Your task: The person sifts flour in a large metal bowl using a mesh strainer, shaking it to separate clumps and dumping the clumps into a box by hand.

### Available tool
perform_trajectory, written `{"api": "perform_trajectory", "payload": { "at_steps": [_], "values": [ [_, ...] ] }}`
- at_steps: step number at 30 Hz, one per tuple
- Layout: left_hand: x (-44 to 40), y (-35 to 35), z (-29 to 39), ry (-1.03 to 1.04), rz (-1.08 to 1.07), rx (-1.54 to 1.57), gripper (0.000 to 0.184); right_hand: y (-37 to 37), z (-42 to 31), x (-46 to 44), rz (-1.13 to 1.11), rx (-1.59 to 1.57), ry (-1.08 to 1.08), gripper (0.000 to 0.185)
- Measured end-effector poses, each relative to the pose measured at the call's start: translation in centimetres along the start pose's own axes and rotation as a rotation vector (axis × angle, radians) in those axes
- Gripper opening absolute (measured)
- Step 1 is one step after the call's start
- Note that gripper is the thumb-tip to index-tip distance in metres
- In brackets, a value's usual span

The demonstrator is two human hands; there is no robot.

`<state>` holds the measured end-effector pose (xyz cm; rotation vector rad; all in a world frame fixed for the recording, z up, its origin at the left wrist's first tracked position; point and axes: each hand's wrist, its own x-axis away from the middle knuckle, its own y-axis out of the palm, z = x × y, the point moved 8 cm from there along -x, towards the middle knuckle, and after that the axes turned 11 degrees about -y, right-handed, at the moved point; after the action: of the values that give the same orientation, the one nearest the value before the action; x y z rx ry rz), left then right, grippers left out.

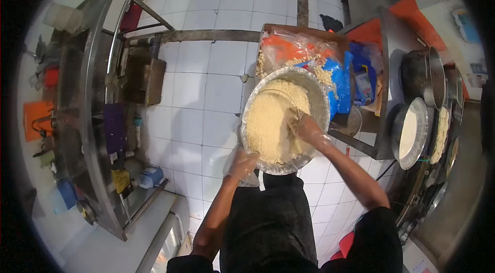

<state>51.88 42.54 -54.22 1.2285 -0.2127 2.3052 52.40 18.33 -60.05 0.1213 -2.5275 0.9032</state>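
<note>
A large metal basin (324, 98) with a flour-dusted rim holds pale yellow, crumbly meal (265, 126). Its near side is close to my dark apron. My left hand (242, 164) grips the basin's near-left rim, with clear plastic (249, 179) hanging around it; the fingertips are hidden. My right hand (308, 131) reaches over the right rim into the basin, fingers curled at the meal. A thin curved edge (281, 92) runs from near those fingers across the meal; what it belongs to, and whether my fingers hold it, is unclear.
Beyond the basin a cardboard box (268, 28) holds plastic bags and pale chunks. Cooking pots (416, 74) and a pan of pale liquid (410, 134) stand at right. A metal shelf rack (98, 67) is at left, above white floor tiles (188, 87).
</note>
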Motion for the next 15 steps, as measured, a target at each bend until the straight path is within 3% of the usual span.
{"api": "perform_trajectory", "payload": {
  "at_steps": [2,5,8,9,10,12,15],
  "values": [
    [-1.4,0.1,-2.4,0.05,0.011,-0.168,0.048,-2.1,-3.2,2.0,0.184,-0.04,0.011,0.03],
    [-2.9,-0.2,-3.7,0.148,0.065,-0.329,0.048,0.5,-1.7,3.5,0.048,-0.406,-0.015,0.026],
    [-2.5,-1.4,-4.1,0.064,-0.076,-0.042,0.049,2.4,1.0,3.7,0.167,-0.591,0.078,0.024],
    [-2.2,-1.4,-4.6,-0.002,-0.161,0.117,0.049,2.1,1.3,3.4,0.164,-0.426,0.001,0.025],
    [-2.0,-1.5,-3.8,0.166,-0.22,0.292,0.052,1.7,1.6,3.2,0.16,-0.259,-0.071,0.026],
    [-3.1,-2.8,-7.0,0.125,-0.277,0.359,0.054,0.6,0.9,3.5,0.245,-0.126,-0.184,0.028],
    [-4.6,-4.6,-9.6,0.048,-0.261,0.404,0.066,-0.3,1.1,4.3,0.368,-0.188,-0.205,0.031]
  ]
}}
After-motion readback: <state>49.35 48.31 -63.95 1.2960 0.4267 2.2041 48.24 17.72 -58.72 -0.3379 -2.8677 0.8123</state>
